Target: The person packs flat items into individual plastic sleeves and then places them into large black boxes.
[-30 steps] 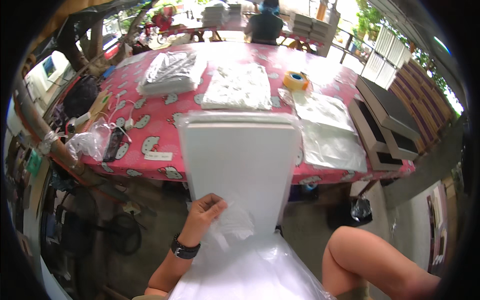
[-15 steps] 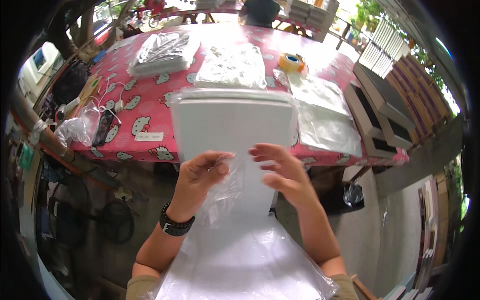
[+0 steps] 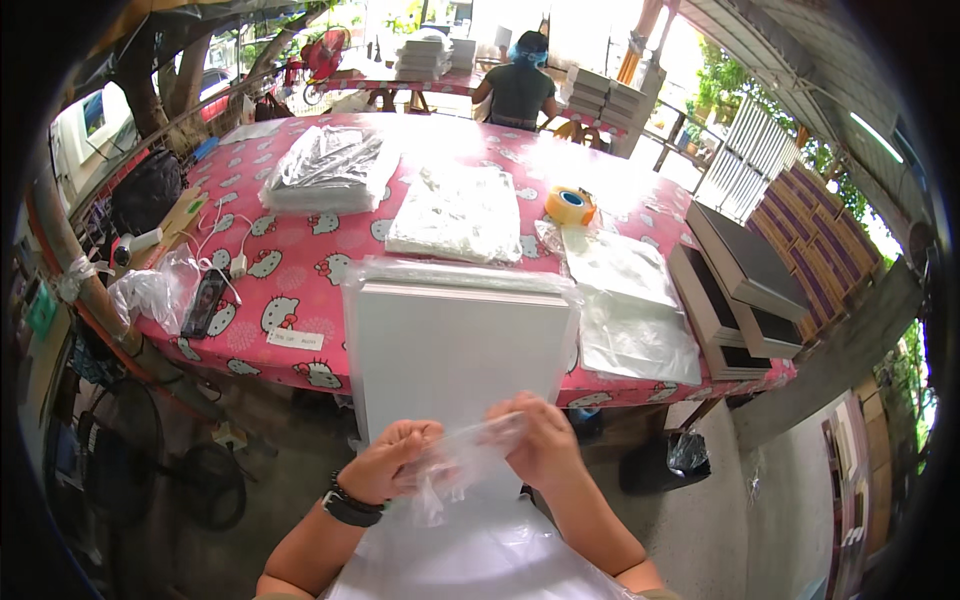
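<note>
Between my two hands a crumpled piece of clear plastic (image 3: pixel 452 465) is stretched. My left hand (image 3: pixel 392 462) has its fingers curled shut on one end, a dark watch and bracelet at its wrist. The fingers of my right hand (image 3: pixel 540 440) pinch the other end. Just beyond them a stack of white boards (image 3: pixel 460 335) in clear wrapping leans upright against the table edge. Below my hands, across my lap, lies a white sheet-like item under clear film (image 3: pixel 450 560); its near part is cut off by the frame.
The table's pink patterned cloth (image 3: pixel 262 338) carries plastic-wrapped stacks (image 3: pixel 325 175), a pile of clear bags (image 3: pixel 455 215), a tape roll (image 3: pixel 570 205), flat plastic sleeves (image 3: pixel 640 330) and dark-topped boxes (image 3: pixel 745 265). A phone (image 3: pixel 204 306) and cables lie left. Farther back sits another person (image 3: pixel 518 85).
My right hand has gone from open beside the plastic to pinching it, and the plastic is now drawn between both hands. The view has tilted upward, showing more of the background.
</note>
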{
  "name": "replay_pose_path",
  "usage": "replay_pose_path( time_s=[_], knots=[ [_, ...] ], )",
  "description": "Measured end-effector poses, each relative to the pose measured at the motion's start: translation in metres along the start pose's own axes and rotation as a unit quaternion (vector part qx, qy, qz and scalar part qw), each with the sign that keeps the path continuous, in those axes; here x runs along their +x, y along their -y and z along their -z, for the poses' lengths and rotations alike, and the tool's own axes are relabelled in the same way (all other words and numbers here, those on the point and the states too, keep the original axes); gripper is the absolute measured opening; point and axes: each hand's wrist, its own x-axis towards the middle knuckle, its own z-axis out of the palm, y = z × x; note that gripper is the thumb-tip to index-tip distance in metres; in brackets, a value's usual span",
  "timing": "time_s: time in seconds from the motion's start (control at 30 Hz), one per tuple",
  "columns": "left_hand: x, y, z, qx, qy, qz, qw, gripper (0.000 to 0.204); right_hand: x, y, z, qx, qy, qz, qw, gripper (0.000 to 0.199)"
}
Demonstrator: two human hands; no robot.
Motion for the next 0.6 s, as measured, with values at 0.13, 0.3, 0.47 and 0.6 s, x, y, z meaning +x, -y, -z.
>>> replay_pose_path(
  time_s=[0.13,0.3,0.47,0.6],
  knots=[
    [-0.008,-0.022,0.021,0.493,-0.251,0.087,0.828,0.034,-0.008,0.042,0.016,0.045,0.243,0.03,0.968,0.025],
    [-0.006,-0.031,-0.032,0.604,-0.17,-0.281,0.726,0.032,-0.016,0.025,-0.022,-0.458,0.159,0.078,0.871,0.014],
    [-0.028,-0.027,-0.033,0.275,-0.046,-0.094,0.956,0.022,-0.015,0.039,-0.023,-0.496,0.292,-0.075,0.814,0.013],
    [-0.038,-0.044,-0.003,-0.244,-0.158,-0.287,0.913,0.037,-0.026,0.025,0.023,-0.316,0.577,-0.187,0.729,0.013]
  ],
)
